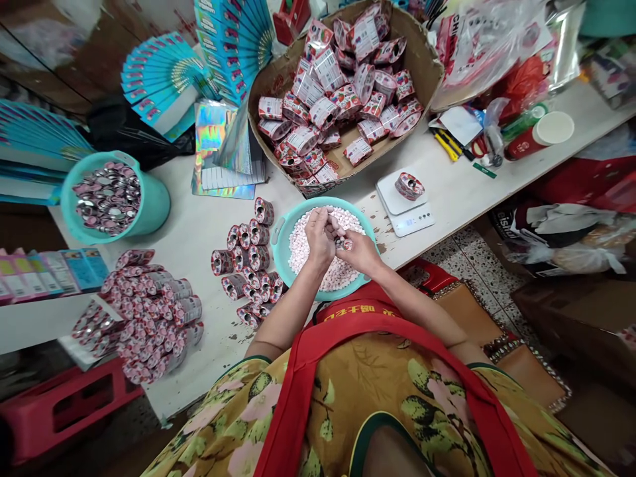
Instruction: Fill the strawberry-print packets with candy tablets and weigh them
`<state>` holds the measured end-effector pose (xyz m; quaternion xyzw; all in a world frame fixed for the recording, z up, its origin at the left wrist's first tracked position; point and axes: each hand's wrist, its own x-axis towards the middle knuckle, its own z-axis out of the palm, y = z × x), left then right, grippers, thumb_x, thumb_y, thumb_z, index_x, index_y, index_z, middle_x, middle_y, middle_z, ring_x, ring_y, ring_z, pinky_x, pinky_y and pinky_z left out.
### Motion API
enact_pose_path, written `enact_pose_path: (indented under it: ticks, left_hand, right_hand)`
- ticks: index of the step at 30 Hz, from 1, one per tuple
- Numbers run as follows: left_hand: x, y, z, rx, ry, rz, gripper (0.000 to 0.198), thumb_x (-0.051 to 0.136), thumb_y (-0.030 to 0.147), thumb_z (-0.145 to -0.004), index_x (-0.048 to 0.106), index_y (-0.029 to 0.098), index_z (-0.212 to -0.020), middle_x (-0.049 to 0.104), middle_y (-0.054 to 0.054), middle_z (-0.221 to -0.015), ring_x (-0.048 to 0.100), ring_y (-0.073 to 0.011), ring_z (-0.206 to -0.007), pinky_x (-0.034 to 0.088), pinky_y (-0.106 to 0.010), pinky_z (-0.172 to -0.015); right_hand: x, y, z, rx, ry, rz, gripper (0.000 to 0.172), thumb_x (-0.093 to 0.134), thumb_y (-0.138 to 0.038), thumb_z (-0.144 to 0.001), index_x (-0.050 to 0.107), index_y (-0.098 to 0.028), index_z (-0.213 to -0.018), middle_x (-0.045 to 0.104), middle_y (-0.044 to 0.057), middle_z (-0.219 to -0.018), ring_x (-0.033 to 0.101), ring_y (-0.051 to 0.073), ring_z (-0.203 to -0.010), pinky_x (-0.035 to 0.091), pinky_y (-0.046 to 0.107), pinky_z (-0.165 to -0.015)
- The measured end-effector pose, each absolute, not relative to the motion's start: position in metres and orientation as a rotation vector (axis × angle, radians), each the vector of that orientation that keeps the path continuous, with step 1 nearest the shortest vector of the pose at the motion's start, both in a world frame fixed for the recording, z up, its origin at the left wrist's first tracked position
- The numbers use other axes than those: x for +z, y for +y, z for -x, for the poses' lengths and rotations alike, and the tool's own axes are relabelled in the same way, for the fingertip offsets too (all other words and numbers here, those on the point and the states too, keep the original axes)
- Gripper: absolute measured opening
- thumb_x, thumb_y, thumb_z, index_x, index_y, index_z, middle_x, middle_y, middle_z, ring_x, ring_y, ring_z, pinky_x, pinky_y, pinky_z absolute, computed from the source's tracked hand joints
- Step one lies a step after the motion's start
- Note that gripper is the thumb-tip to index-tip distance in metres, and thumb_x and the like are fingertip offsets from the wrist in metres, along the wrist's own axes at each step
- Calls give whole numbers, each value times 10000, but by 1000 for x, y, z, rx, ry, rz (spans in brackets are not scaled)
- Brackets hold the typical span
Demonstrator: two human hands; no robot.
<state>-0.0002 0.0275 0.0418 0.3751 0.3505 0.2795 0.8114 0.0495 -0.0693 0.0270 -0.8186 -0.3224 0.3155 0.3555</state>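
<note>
A turquoise basin (282,270) full of small pale pink candies (338,273) stands in front of me on the table. My left hand (322,235) is cupped over the basin, its fingers curled; what lies in the palm is hidden. Close beside it, my right hand (362,253) pinches a small printed candy container (344,244) with a red and white label. Both hands nearly touch above the candies. Several similar oval containers (258,257) stand stacked at the basin's left. One more container (409,186) rests on a white digital scale (406,213) to the right.
Behind the basin is a cardboard box (431,73) of labelled containers. A turquoise bucket (158,207) of small shiny pieces and a large pile of containers (149,318) are at left. Blue printed cards (163,79) fan out behind. A red paper cup (527,142) stands right.
</note>
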Motion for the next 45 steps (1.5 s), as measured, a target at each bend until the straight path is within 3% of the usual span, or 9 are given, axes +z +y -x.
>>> enact_pose_path:
  ticks: [6, 11, 17, 20, 24, 30, 34, 40, 45]
  left_hand:
    - [44, 23, 4, 380, 693, -843, 196, 714, 347, -836, 621, 175, -844, 525, 32, -568, 553, -98, -496, 444, -187, -515]
    - [8, 55, 5, 744, 889, -1092, 133, 644, 319, -870, 604, 206, -813, 539, 39, -646, 537, -103, -583, 445, -201, -619]
    - [-58, 42, 4, 296, 905, -1661, 192, 726, 94, -752, 576, 197, -691, 546, -30, -807, 519, -202, -929, 378, -224, -799]
    - [-66, 30, 11, 178, 937, -1602, 200, 737, 140, -774, 562, 207, -705, 486, -4, -729, 516, -192, -821, 347, -212, -713]
    - [-60, 46, 22, 240, 1044, -1112, 222, 712, 193, -793, 521, 195, -681, 444, 40, -615, 447, -115, -579, 281, -176, -545]
    - [-47, 75, 23, 184, 1035, -487, 129, 613, 254, -767, 505, 184, -762, 565, 7, -637, 487, -81, -450, 256, -166, -384]
    - [-41, 74, 21, 150, 1074, -537, 144, 633, 252, -791, 510, 183, -820, 581, 23, -665, 539, -63, -471, 314, -133, -373]
    - [-21, 66, 0, -48, 992, -691, 194, 705, 203, -768, 517, 154, -765, 517, 32, -574, 387, -28, -373, 160, -127, -323]
    - [-11, 46, -89, -88, 815, -912, 190, 770, 129, -702, 584, 120, -734, 568, -1, -646, 470, -36, -473, 292, -138, -411]
  right_hand:
    - [20, -73, -53, 880, -749, 2037, 212, 671, -308, -713, 677, -191, -889, 718, 23, -854, 649, 207, -787, 461, 280, -707]
    - [21, -95, -59, 786, -766, 1808, 392, 688, -245, -703, 697, -225, -1095, 724, 19, -1117, 659, 199, -1044, 472, 303, -947]
    - [19, -138, -54, 898, -691, 1787, 412, 717, -320, -716, 706, -222, -1116, 725, 34, -1080, 669, 202, -977, 507, 321, -905]
    - [19, -157, -55, 915, -556, 1795, 430, 732, -354, -711, 698, -216, -1118, 725, 35, -1067, 670, 201, -943, 522, 334, -883]
    - [18, -173, -62, 883, -415, 1789, 451, 759, -379, -693, 685, -205, -1103, 730, 38, -1058, 672, 202, -921, 526, 346, -887]
    - [9, -176, -72, 842, -317, 1758, 482, 794, -410, -680, 683, -197, -1097, 736, 44, -1056, 668, 198, -913, 521, 349, -894]
    - [6, -174, -74, 841, -272, 1746, 489, 811, -410, -660, 687, -197, -1083, 741, 47, -1023, 668, 203, -889, 528, 348, -864]
    - [-1, -183, -81, 776, -224, 1712, 493, 818, -409, -646, 694, -201, -1075, 753, 46, -1026, 685, 212, -897, 538, 360, -881]
    - [-1, -197, -98, 741, -130, 1676, 498, 811, -392, -643, 698, -200, -1088, 758, 58, -1058, 701, 227, -941, 541, 369, -908]
